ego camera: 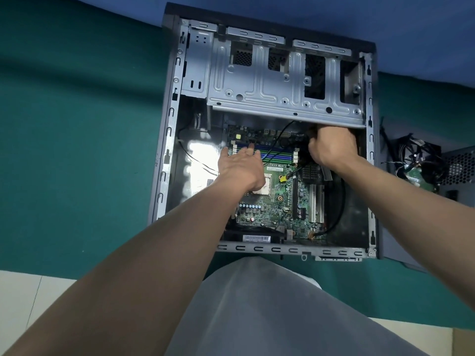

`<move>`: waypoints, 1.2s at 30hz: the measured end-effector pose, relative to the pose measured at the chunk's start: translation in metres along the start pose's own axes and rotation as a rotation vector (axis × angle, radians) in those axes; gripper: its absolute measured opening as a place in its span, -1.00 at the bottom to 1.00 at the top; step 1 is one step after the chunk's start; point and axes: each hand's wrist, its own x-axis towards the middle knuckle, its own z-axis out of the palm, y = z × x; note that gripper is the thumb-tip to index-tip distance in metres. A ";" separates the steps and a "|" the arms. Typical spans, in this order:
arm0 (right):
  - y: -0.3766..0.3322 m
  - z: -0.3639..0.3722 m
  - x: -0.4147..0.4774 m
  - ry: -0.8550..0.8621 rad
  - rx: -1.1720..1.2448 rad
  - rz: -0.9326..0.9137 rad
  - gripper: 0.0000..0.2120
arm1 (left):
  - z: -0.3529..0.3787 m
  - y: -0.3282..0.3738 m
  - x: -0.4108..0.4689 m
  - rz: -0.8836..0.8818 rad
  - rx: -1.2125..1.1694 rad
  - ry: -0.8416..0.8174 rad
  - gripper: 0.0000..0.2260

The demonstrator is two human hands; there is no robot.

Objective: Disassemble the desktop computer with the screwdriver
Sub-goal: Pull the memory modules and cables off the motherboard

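1. Head view looks straight down on the desktop computer (168,140). It lies on its side with the cover off, on a green table top (77,150) directly in front of the person. A blue cloth (411,21) lies behind it.
2. Inside the case, the green motherboard (272,209) fills the near half. A grey metal drive cage (257,80) covers the far half.
3. The left hand (240,168) reaches over the motherboard with its fingers straight and a little spread, and it holds nothing. The fingertips are at the blue and green memory slots (280,152), and the heel of the hand is above the processor socket (262,188). I cannot tell if the fingers really touch the slots.
4. The right hand (331,147) is at the far right corner of the motherboard, just under the near edge of the drive cage. Its fingers are curled downward into a dark place. What they hold there is hidden, so I cannot tell if this hand grips something.
5. A thick black cable (340,201) runs along the right side of the motherboard, from the near edge up under the right wrist. A thin black wire (279,136) bends from the cage edge across the memory slots.
6. On the table to the right of the case lies a tangle of black wires (416,158) with a small green board (413,177). It is just beside a grey perforated metal box (460,163).
7. The person's grey garment (257,304) fills the bottom middle of the view, between the two bare forearms.
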 end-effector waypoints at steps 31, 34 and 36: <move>0.056 -0.001 -0.080 0.277 -0.209 -0.494 -0.79 | -0.021 0.051 0.046 0.036 -0.170 0.546 -0.84; 0.057 0.000 -0.078 0.306 -0.170 -0.509 -0.79 | -0.025 0.058 0.061 0.062 -0.159 0.451 -0.70; 0.058 0.001 -0.076 0.332 -0.134 -0.520 -0.79 | -0.026 0.059 0.070 0.072 -0.193 0.381 -0.64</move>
